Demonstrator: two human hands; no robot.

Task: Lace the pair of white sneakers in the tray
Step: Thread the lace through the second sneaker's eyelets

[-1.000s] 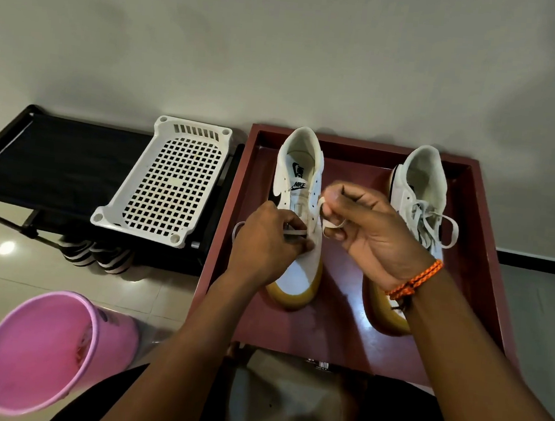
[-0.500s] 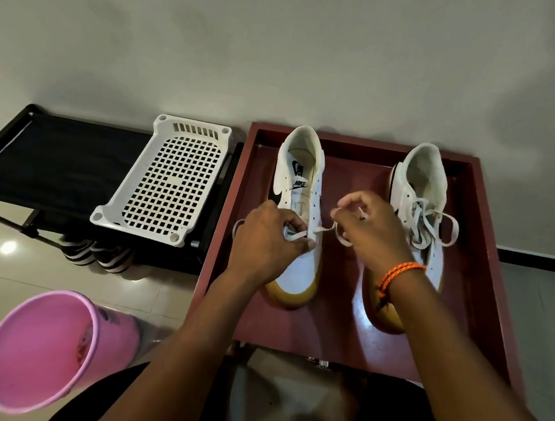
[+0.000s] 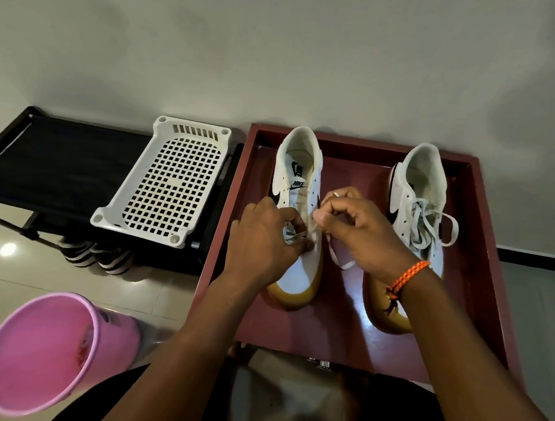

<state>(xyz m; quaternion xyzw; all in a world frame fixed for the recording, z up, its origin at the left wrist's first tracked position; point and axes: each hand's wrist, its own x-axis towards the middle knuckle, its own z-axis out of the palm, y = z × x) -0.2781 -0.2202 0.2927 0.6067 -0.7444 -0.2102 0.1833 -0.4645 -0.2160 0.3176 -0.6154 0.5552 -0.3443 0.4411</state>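
Two white sneakers with tan soles stand toe-toward-me in a dark red tray (image 3: 486,262). The left sneaker (image 3: 300,178) has only its lowest eyelets threaded with a white lace (image 3: 339,261). My left hand (image 3: 263,242) rests on its left side and pinches one lace end over the lower eyelets. My right hand (image 3: 358,231) pinches the other lace end at an eyelet on the shoe's right edge; a loop of slack hangs below it. The right sneaker (image 3: 417,202) is fully laced and tied in a bow.
A white perforated plastic basket (image 3: 171,184) lies on a black shoe rack (image 3: 55,164) left of the tray. Striped slippers (image 3: 97,255) sit under the rack. A pink bucket (image 3: 42,354) stands on the tiled floor at lower left. A wall rises right behind the tray.
My right hand has come back from the right toward the left sneaker's right eyelets, bringing the lace end with it. My left hand has stayed on the shoe.
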